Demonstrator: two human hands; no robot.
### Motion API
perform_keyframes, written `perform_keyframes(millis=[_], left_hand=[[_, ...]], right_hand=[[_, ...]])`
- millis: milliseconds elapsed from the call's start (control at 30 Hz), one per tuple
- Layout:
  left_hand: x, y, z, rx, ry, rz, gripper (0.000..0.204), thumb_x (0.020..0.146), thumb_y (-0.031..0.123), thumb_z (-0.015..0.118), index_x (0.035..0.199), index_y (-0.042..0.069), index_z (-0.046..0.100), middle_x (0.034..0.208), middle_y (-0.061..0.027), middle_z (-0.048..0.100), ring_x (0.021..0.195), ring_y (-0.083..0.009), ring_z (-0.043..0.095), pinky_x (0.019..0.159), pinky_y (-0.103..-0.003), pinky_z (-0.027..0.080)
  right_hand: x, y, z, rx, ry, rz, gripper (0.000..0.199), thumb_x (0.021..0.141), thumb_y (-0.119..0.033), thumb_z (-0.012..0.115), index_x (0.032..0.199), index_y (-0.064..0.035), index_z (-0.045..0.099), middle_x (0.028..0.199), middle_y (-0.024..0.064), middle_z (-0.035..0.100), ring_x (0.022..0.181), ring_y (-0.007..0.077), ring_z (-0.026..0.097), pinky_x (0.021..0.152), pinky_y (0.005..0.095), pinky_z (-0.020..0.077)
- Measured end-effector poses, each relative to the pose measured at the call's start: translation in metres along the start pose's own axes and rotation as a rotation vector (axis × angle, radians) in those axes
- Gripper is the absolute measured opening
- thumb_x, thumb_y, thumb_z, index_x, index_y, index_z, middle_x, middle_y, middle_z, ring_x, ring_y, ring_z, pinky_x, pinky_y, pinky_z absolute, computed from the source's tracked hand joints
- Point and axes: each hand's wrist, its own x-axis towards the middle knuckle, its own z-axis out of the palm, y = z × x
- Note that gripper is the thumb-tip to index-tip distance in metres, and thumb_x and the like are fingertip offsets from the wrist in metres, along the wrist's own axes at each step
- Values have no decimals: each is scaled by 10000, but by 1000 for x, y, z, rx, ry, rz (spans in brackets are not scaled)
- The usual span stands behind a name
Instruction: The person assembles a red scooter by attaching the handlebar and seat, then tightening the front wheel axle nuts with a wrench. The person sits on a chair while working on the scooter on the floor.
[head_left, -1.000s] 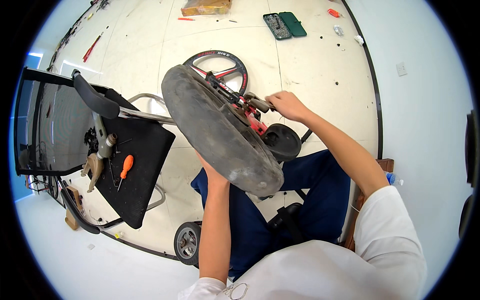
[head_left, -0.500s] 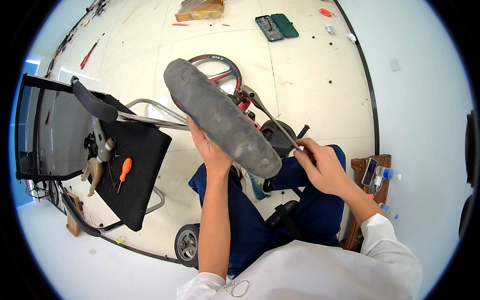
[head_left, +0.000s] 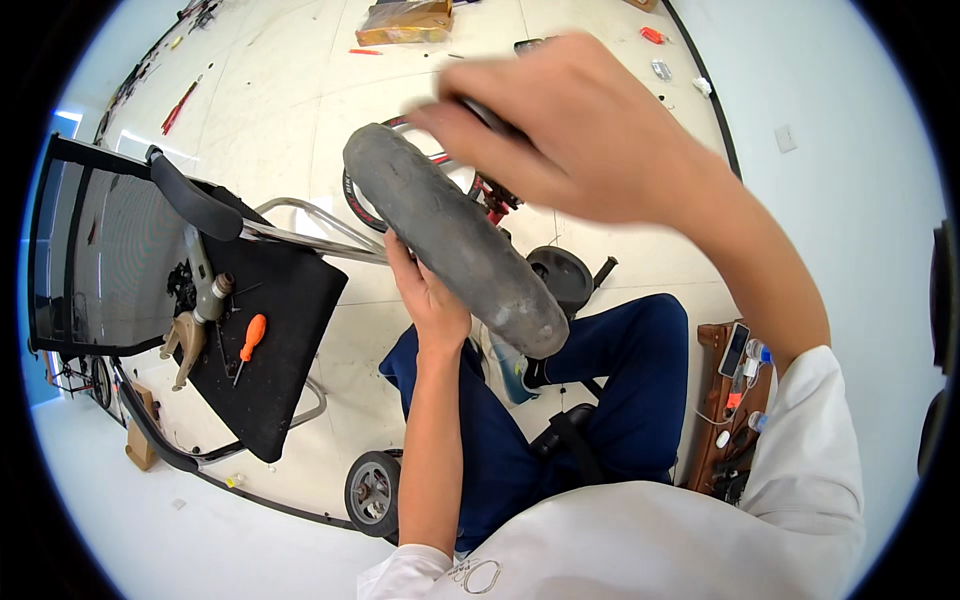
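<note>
My left hand (head_left: pixel 438 308) grips a worn grey wheel tyre (head_left: pixel 455 240) from below, its fingers mostly hidden behind it. The tyre is held tilted, its far end toward the upper left and its near end over my right knee. Raised above the tyre's far end, my right hand (head_left: pixel 575 130) is closed and partly smeared by motion. A dark piece of the ratchet wrench (head_left: pixel 490 115) shows between its thumb and fingers; the rest is hidden by the hand. Behind the tyre, a small bike's red and black frame and wheel (head_left: pixel 362 200) lie on the floor.
At left stands a black chair (head_left: pixel 290 350) bearing an orange screwdriver (head_left: pixel 252 337) and a grey fork-shaped part (head_left: pixel 205 305). A small wheel (head_left: pixel 372 493) sits by my left leg. Right of me is a brown wooden stool (head_left: pixel 708 455) with a phone (head_left: pixel 734 350). A yellow box (head_left: pixel 405 22) lies far ahead.
My right hand has lifted up and forward with the wrench, from beside the tyre's near end to above its far end. The tyre, in my left hand, has shifted slightly right.
</note>
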Motion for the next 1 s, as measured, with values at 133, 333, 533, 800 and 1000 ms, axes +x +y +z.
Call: perform_keyframes(millis=[133, 333, 533, 800, 1000], left_hand=[[-1, 3, 1, -55, -20, -37, 521, 1029, 408, 383, 1339, -11, 356, 1200, -129, 523, 1054, -193, 548, 917, -318, 448], [-4, -11, -3, -181, 5, -58, 502, 994, 328, 483, 1357, 1, 368, 1238, -121, 523, 1094, -208, 539, 941, -332, 445], [-27, -47, -29, -508, 67, -447, 467, 1010, 355, 450, 1356, 43, 410, 1268, -104, 526, 1124, -213, 539, 950, -338, 473], [-34, -58, -37, -609, 122, -582, 413, 978, 298, 495, 1302, 45, 469, 1232, -91, 546, 1100, -207, 543, 929, -333, 484], [-19, -43, -17, -265, 96, -235, 413, 963, 276, 522, 1290, 29, 467, 1213, -95, 549, 1085, -203, 542, 932, -330, 468]], right_hand=[[71, 55, 39, 16, -46, 13, 440, 931, -384, 561, 839, 24, 699, 755, 213, 680, 773, 262, 650, 764, 415, 452], [89, 127, 121, 107, -157, 349, 468, 871, -404, 470, 782, 5, 679, 703, 173, 673, 672, 284, 672, 700, 375, 534], [4, 161, 195, 543, -338, 914, 388, 898, -361, 496, 797, -7, 619, 578, 78, 536, 410, 176, 478, 372, 336, 373], [-126, 116, 194, 628, -508, 1107, 433, 907, -337, 402, 768, 6, 626, 614, 125, 588, 434, 218, 537, 427, 376, 444], [-170, 75, 145, 433, -397, 1064, 546, 992, -403, 327, 818, 39, 596, 693, 220, 590, 673, 383, 578, 642, 430, 468]])
